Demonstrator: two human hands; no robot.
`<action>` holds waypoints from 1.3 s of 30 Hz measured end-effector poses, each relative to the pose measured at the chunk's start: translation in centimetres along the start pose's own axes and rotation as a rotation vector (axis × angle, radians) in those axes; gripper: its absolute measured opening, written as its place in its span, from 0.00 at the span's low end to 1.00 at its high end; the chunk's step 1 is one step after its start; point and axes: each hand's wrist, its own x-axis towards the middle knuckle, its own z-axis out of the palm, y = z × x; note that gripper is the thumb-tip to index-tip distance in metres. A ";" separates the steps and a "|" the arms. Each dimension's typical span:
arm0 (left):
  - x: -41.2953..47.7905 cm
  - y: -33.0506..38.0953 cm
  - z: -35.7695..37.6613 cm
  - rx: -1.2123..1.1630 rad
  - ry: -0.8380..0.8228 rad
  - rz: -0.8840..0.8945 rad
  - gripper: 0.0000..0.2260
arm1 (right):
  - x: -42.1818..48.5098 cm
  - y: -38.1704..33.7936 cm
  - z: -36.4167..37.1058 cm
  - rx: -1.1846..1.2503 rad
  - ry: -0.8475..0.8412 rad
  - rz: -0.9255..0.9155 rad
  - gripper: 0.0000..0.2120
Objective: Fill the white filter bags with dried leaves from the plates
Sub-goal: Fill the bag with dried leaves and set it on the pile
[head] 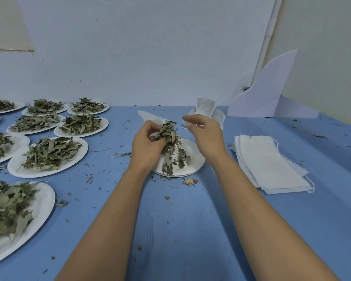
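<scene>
Head view: dried leaves (51, 154) on plates (14, 166)

This is looking like a plain, makeshift hand-packing workroom. A bare pale wall (150, 57) is rising behind a blue surface (190, 230), where many white paper plates (16, 169) are sitting in rows, each carrying a heap of dried leaves (51, 152). A stack of white filter bags (272, 163) is lying at the right, and leaf crumbs (89, 179) are littering the blue top.
</scene>
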 end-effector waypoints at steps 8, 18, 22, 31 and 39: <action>-0.3 0.4 0.0 -0.047 -0.128 0.011 0.13 | -0.2 0.3 0.8 -0.243 0.037 -0.156 0.09; 0.2 0.2 1.4 0.198 0.241 -0.001 0.13 | -1.0 0.5 2.7 -0.388 0.027 -0.227 0.07; 0.1 0.2 1.7 0.274 0.370 -0.051 0.14 | -1.2 0.3 3.1 -0.289 -0.032 -0.170 0.06; 0.2 -0.3 2.3 0.352 0.466 -0.045 0.10 | -1.7 0.6 3.2 -0.042 -0.057 -0.047 0.10; 0.1 0.3 1.7 0.150 0.207 -0.070 0.04 | -1.3 0.4 3.4 0.053 0.019 0.041 0.07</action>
